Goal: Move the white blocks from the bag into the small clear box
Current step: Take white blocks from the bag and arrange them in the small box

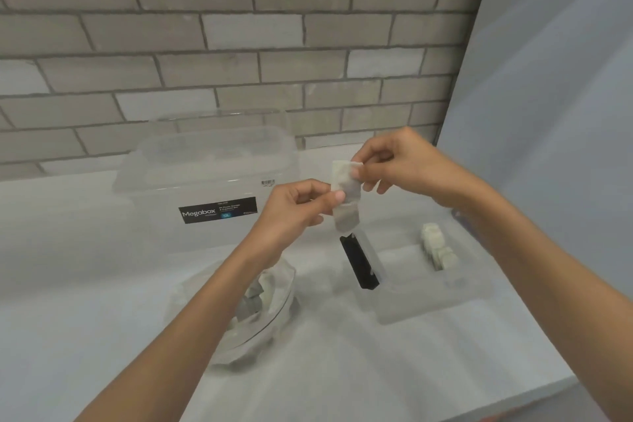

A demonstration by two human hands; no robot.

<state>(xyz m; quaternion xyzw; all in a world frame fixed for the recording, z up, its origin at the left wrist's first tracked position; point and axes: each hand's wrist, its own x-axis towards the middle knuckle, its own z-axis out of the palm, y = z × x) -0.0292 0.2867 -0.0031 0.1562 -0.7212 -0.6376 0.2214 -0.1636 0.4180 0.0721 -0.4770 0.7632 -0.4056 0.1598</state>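
Note:
Above the table, both hands hold a short column of white blocks [346, 197]. My left hand [301, 205] pinches its middle from the left, and my right hand [397, 164] pinches its top end. The clear bag [260, 312] lies under my left forearm with more white blocks inside. The small clear box [428, 288] sits to the right, below the held column. It holds a row of white blocks [438, 250] along its far right side and has a black label [359, 262] on its left wall.
A large clear lidded tub [205, 181] with a black "Megabox" label stands at the back left against the brick wall. The white table's right edge [534, 284] runs close beside the small box. A pale wall panel rises on the right.

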